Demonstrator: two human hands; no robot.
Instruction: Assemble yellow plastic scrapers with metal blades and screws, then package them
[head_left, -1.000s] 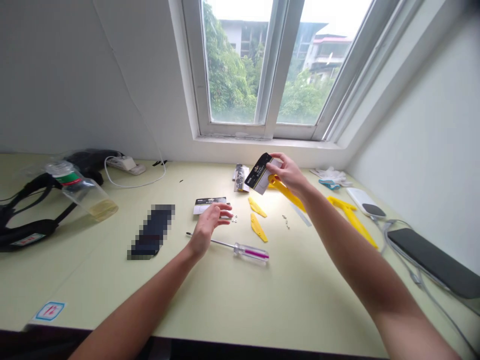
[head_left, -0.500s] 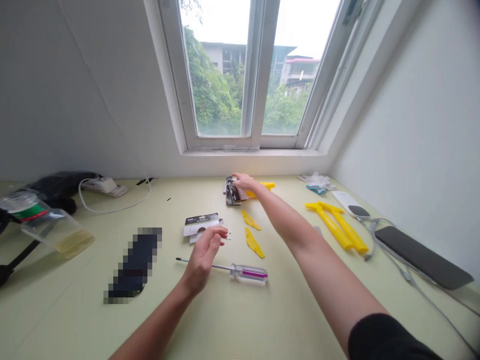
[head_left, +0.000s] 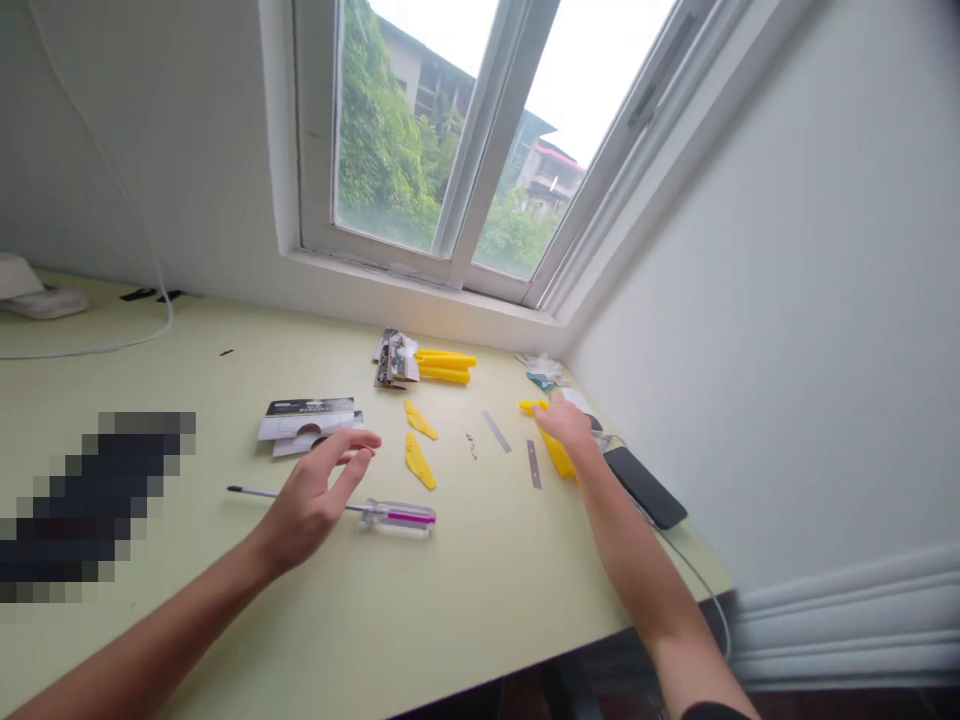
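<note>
My right hand (head_left: pixel 568 425) closes around the yellow T-shaped plastic handles (head_left: pixel 559 458) at the right of the table; its fingers hide most of them. Over the table's middle hovers my left hand (head_left: pixel 304 505), loosely curled, with its thumb and fingers slightly apart and nothing visible between them. Beneath it lies a screwdriver (head_left: pixel 397 516) with a clear and purple handle. Printed cardboard packaging (head_left: pixel 309 415) sits just beyond that hand. Two flat yellow plastic pieces (head_left: pixel 420 462), several tiny screws or nuts (head_left: pixel 472 447) and two thin metal strips (head_left: pixel 533 464) lie between my hands.
Near the window are more yellow handles (head_left: pixel 444 367) with printed cards (head_left: pixel 396 358). White gloves (head_left: pixel 541 368) and a dark phone-like slab (head_left: pixel 645 487) with a cable lie along the right wall. A pixelated dark object (head_left: pixel 90 515) is at left. The table's front edge (head_left: pixel 517 668) shows at lower right.
My right hand has left the printed cards at the back and moved right onto the yellow handles. The view has turned right; my left hand stays above the screwdriver.
</note>
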